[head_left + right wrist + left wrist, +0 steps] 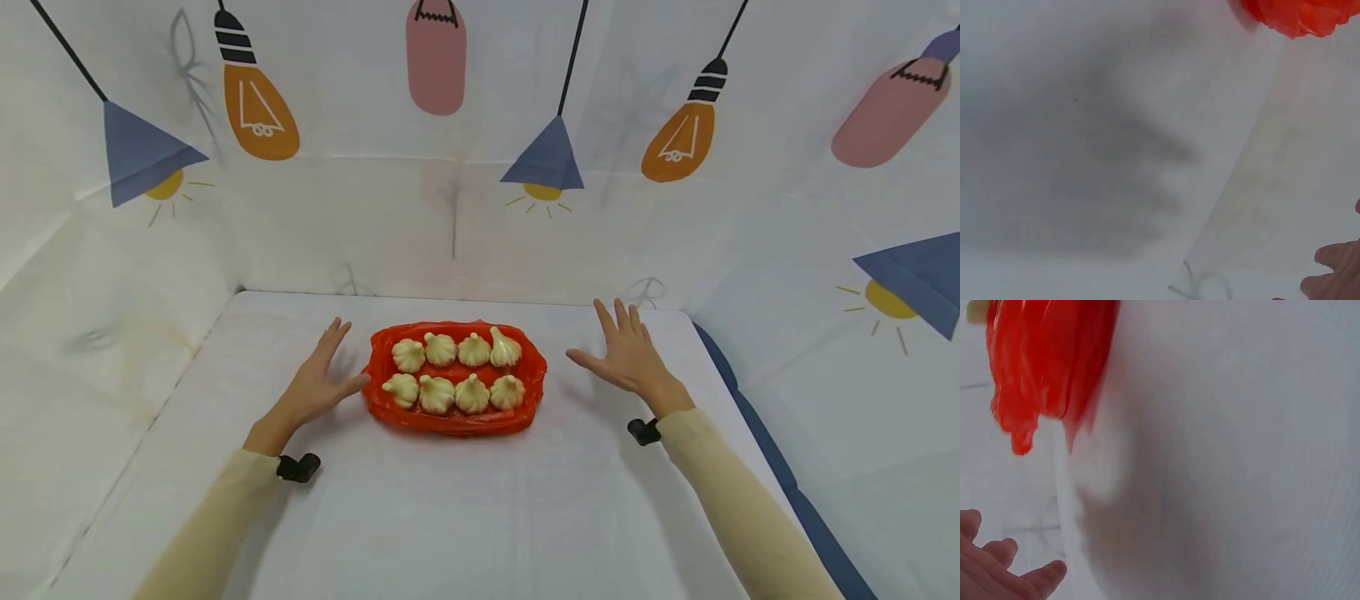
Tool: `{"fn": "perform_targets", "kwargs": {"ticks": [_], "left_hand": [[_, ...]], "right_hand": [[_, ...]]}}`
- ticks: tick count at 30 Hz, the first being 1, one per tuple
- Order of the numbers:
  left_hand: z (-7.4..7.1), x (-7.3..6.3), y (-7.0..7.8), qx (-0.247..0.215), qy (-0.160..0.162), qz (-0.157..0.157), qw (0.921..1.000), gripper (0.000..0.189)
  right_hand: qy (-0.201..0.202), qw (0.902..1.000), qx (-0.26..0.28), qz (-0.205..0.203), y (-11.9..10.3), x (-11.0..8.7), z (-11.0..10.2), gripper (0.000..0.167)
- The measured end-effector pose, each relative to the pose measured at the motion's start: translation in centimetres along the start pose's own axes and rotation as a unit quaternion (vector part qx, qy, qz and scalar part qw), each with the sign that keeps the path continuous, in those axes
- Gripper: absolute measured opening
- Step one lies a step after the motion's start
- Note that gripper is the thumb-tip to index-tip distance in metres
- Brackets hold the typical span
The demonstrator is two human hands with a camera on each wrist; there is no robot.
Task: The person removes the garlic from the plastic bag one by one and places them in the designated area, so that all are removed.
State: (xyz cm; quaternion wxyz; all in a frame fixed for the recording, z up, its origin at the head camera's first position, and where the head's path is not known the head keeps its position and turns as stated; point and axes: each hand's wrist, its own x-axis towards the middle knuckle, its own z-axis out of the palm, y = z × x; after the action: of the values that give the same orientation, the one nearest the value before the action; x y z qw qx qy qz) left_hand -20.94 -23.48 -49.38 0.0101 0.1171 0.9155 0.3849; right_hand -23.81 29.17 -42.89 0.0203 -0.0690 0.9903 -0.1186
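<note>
Red tray point(450, 424) of garlic point(437, 395), between left grip point(315, 387) and right grip point(632, 360), both spread

Back wall point(337, 225): was white sheeting printed with orange light bulbs point(258, 117), blue pendant lampshades point(545, 158) and pink capsule shapes point(437, 71)
Left wall point(97, 292): looked pale, creased
Tabletop point(450, 517): was white
Dark blue strip point(819, 533): ran along the tabletop's right edge

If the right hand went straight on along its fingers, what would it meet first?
Probably the white backdrop behind the table: the right hand points toward it, though depth is unclear.
</note>
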Motion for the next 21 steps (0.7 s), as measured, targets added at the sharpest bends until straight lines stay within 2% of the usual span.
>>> {"fn": "perform_targets", "kwargs": {"ticks": [6, 11, 18, 21], "left_hand": [[2.4, -0.7, 0.4, -0.064, 0.03, 0.022, 0.9972, 0.094], [3.4, -1.1, 0.9, -0.104, 0.037, 0.026, 0.9936, 0.095], [3.8, -0.7, 1.5, -0.109, 0.033, 0.045, 0.9924, 0.096], [4.0, -0.5, 1.6, -0.108, 0.031, 0.053, 0.9922, 0.097]], "right_hand": [[-0.006, 0.9996, 0.002, -0.027, -1.8, 0.5, -0.3, 0.115], [-0.008, 0.9988, 0.005, -0.049, -3.6, 0.7, -0.4, 0.113], [-0.011, 0.9968, 0.003, -0.079, -6.6, 1.5, -0.4, 0.112], [-0.024, 0.9956, 0.002, -0.091, -8.0, 1.8, -0.5, 0.113]]}}
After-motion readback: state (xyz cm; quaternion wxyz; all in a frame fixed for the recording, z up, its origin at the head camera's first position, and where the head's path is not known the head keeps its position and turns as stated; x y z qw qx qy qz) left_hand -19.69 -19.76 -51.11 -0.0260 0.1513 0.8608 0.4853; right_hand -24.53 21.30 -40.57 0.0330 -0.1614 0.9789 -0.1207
